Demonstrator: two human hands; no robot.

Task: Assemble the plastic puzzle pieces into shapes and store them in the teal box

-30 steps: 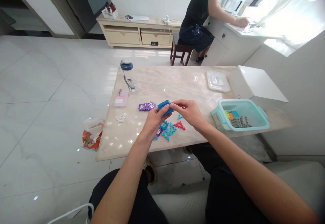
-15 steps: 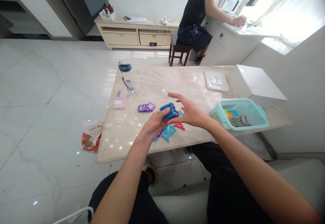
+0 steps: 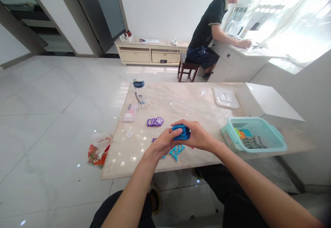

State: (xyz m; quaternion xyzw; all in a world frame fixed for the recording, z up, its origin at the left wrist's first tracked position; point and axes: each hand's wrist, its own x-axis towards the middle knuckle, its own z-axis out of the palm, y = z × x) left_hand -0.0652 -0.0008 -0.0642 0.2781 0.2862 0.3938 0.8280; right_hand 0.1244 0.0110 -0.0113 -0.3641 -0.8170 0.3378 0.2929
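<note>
Head view: left hand is clasping a blue block over the tabletop; right hand is curling round its three-o'clock end. From the block, purple tiles are lying toward ten o'clock, a bin toward three.

This looks like a room in a home: polished floor tiles at nine o'clock, a low drawer cabinet between eleven and twelve, sheer curtains at two, a drinking bottle at ten on the table.
</note>
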